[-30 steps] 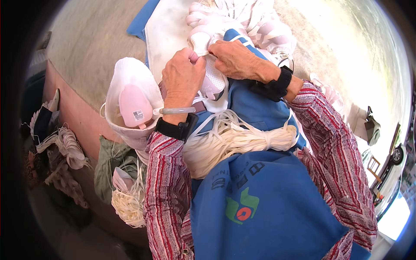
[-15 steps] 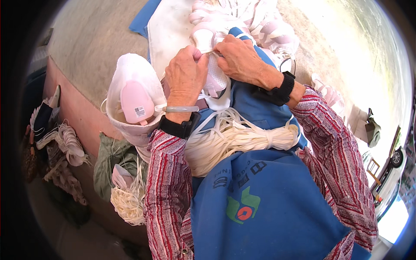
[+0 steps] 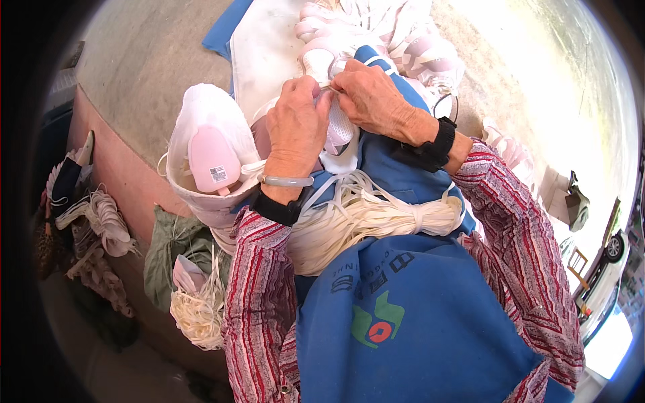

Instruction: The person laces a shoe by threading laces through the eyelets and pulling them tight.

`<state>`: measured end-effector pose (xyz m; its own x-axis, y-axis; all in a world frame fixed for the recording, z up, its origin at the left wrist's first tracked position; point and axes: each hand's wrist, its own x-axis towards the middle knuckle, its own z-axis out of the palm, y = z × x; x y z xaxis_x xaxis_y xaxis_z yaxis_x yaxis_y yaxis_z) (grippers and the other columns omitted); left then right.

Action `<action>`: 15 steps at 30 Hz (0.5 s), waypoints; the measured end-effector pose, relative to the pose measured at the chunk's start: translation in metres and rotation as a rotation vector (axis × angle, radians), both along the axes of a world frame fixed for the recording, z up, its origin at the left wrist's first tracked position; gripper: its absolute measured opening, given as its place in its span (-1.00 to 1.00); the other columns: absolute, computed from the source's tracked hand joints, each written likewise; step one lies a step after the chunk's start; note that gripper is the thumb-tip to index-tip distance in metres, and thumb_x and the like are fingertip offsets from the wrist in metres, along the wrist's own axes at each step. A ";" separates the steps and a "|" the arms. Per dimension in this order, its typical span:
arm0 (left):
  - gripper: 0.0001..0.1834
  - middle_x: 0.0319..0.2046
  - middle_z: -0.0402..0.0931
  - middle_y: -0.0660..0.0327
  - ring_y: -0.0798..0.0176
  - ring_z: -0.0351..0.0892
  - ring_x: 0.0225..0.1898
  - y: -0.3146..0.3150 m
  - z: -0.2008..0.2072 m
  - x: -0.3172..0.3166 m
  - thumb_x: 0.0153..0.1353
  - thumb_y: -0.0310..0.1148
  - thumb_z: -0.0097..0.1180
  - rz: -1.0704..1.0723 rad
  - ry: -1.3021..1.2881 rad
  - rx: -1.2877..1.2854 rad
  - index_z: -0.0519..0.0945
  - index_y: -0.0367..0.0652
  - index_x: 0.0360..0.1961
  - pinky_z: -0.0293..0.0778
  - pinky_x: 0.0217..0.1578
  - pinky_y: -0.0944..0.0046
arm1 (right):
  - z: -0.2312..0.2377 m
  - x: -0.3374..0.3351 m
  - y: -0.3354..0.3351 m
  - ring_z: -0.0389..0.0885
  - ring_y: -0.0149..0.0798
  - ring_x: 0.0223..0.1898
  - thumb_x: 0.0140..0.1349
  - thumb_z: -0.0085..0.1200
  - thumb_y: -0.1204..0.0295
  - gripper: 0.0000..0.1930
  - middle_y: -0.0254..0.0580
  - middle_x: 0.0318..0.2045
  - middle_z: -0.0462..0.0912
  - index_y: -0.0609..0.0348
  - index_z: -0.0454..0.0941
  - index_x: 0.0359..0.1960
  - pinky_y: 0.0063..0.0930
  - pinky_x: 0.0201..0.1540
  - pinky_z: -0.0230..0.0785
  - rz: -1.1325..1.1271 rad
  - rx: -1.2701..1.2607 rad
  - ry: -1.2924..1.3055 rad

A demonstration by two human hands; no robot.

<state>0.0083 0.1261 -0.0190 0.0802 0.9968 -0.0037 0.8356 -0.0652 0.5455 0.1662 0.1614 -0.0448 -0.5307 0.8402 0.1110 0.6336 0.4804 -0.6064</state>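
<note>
A white and pale pink shoe [image 3: 338, 127] with a mesh part lies over my lap, partly hidden beneath my hands. My left hand [image 3: 295, 124] is closed in a pinch on a white shoelace [image 3: 325, 86] at the shoe. On the same lace my right hand [image 3: 371, 94] pinches from the other side, its fingertips close to the left ones. A thick bundle of cream shoelaces [image 3: 376, 213], tied at its right end, rests across my lap on the blue apron [image 3: 410, 295].
Left of my hands stands a white bag [image 3: 185, 127] with a pink insole-shaped piece [image 3: 213, 158] in it. Below hang a green bag [image 3: 164, 258] and a tangle of laces [image 3: 198, 319]. More pink-white shoes [image 3: 423, 50] are heaped ahead. Shoe parts [image 3: 107, 225] lie far left.
My left hand has shifted a little to the right and down, its fingertips now closer to my right hand's. The right hand has barely moved.
</note>
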 end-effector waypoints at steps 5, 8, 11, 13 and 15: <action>-0.87 -0.26 0.50 -0.02 -0.15 0.56 -0.28 0.006 0.001 0.005 0.22 -0.35 0.07 -0.032 0.097 -0.010 0.49 -0.18 -0.30 0.45 -0.28 -0.08 | -0.004 0.002 0.001 0.57 0.06 -0.32 0.05 0.00 0.43 -0.83 0.09 -0.40 0.55 0.28 0.58 -0.46 -0.13 -0.26 0.39 0.003 -0.001 -0.003; -0.88 -0.26 0.50 -0.03 -0.16 0.56 -0.27 0.003 -0.006 -0.005 0.23 -0.35 0.07 -0.043 0.044 -0.008 0.48 -0.19 -0.32 0.45 -0.27 -0.09 | -0.005 -0.001 -0.001 0.57 0.05 -0.32 0.06 -0.01 0.43 -0.83 0.08 -0.36 0.55 0.26 0.58 -0.42 -0.11 -0.25 0.38 -0.081 0.016 0.097; -0.86 -0.25 0.51 -0.03 -0.20 0.54 -0.26 0.001 -0.008 -0.010 0.23 -0.35 0.07 -0.016 -0.048 -0.046 0.47 -0.20 -0.32 0.44 -0.26 -0.07 | -0.004 0.001 0.001 0.57 0.10 -0.31 0.06 -0.02 0.47 -0.84 0.10 -0.34 0.54 0.27 0.56 -0.39 -0.09 -0.25 0.39 -0.050 0.016 0.084; -0.85 -0.24 0.52 -0.03 -0.23 0.53 -0.24 0.000 -0.007 -0.009 0.23 -0.34 0.07 0.013 -0.071 -0.091 0.47 -0.20 -0.30 0.43 -0.25 -0.06 | -0.002 0.002 0.001 0.55 0.15 -0.32 0.05 -0.02 0.50 -0.86 0.14 -0.34 0.53 0.30 0.54 -0.40 -0.07 -0.25 0.41 -0.020 -0.088 0.147; -0.86 -0.24 0.50 -0.04 -0.16 0.55 -0.26 0.000 -0.007 -0.004 0.20 -0.37 0.10 -0.018 0.031 -0.052 0.46 -0.21 -0.32 0.46 -0.25 -0.07 | 0.001 0.001 -0.002 0.55 0.17 -0.32 0.05 -0.02 0.51 -0.87 0.15 -0.35 0.52 0.31 0.54 -0.41 -0.07 -0.25 0.41 -0.019 -0.064 0.130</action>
<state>0.0042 0.1260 -0.0258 0.0975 0.9936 -0.0578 0.8509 -0.0531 0.5226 0.1675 0.1598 -0.0443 -0.4997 0.8574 0.1231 0.5565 0.4267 -0.7129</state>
